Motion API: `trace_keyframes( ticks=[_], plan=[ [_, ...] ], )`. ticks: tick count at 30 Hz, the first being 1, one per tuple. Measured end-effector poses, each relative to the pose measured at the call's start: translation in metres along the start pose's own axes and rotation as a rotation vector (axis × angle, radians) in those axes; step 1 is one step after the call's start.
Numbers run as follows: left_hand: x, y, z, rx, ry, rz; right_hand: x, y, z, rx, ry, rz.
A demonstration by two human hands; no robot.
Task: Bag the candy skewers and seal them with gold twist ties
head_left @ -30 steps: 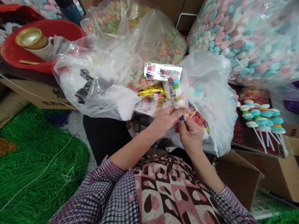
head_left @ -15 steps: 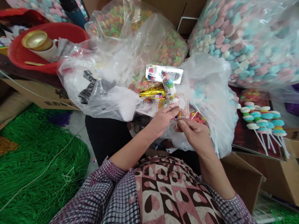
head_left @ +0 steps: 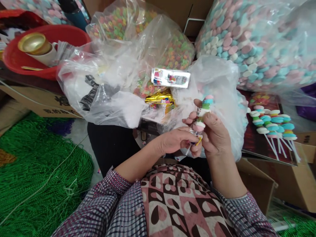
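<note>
Candy stick (head_left: 200, 123), tilted and up in the air just above the person's lap, and both hands are on it! The right hand (head_left: 217, 135) is curled around its upper part, thumb across the front, so the middle sweets are partly covered. The left hand (head_left: 175, 141) pinches low down, near the white stick, where a scrap of yellow shows between the fingers; which fingertip presses where is hard to make out.

Beyond the right hand, a cloudy plastic bag (head_left: 222, 79) blurs whatever is inside it, and farther back a huge sack of marshmallows (head_left: 249, 49) runs out of view.

Now the edges: right of the right hand, the worktop's (head_left: 249, 149) dark front edge slants past, with the sticks of a cluster of finished candy sticks (head_left: 275, 123) pointing towards it. Open room? Mostly on the near side, over the patterned apron (head_left: 182, 204).

Crowding in beyond the left hand come a silver packet (head_left: 171, 78) and a gold bundle (head_left: 160, 98). To its left, a crumpled clear bag (head_left: 128, 107) sprawls over the edge; farther off sits a red basin (head_left: 74, 34), and down on the floor, a great heap of green cord (head_left: 49, 177).
</note>
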State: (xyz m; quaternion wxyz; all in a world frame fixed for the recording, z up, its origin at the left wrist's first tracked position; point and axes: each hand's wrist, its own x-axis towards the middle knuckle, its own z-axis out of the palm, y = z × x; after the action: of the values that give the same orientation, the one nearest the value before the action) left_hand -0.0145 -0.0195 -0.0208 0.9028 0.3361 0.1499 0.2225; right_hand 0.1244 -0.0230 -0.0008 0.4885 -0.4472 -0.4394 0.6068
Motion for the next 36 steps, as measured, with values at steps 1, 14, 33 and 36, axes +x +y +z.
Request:
trace_keyframes(
  ticks=[1, 14, 33, 36],
  plan=[
    [0.000, 0.003, -0.003, 0.039, 0.050, 0.028, 0.000, 0.000, 0.000, -0.005, 0.029, -0.009],
    [0.002, 0.000, -0.006, 0.246, 0.234, 0.052, 0.002, 0.016, 0.012, -0.301, 0.328, -0.173],
    [0.000, 0.004, 0.003, 0.212, 0.351, -0.009, -0.001, 0.019, 0.001, -0.067, 0.255, -0.081],
    [-0.003, 0.006, 0.003, 0.099, 0.219, -0.100, -0.003, 0.010, -0.003, -0.080, 0.143, -0.055]
  ],
)
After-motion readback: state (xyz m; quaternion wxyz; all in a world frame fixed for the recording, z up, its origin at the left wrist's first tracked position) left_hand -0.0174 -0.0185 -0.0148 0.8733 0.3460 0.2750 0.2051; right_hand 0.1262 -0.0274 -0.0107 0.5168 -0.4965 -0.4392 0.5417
